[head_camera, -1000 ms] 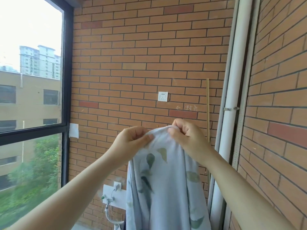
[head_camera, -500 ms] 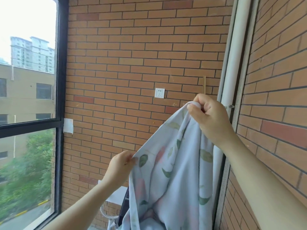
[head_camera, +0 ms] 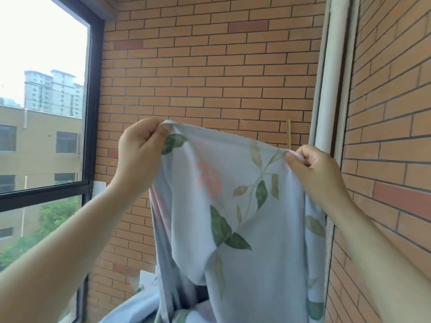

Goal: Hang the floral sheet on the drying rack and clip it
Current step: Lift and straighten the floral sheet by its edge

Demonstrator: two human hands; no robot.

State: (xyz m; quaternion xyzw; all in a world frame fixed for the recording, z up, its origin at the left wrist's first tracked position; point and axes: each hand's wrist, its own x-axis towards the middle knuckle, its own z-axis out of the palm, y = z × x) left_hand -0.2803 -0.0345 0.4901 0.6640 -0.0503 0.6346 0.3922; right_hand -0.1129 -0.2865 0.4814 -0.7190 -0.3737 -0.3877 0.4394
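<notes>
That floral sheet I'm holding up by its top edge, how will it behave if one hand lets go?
Probably very floppy: the floral sheet sags between the left hand and right hand and hangs in folds. Likely light for its size, since pinches at the edge hold it up. A released corner would probably drop and bunch.

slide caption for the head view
Left hand and right hand pinch the top edge of a pale blue floral sheet before an orange brick wall.
</notes>
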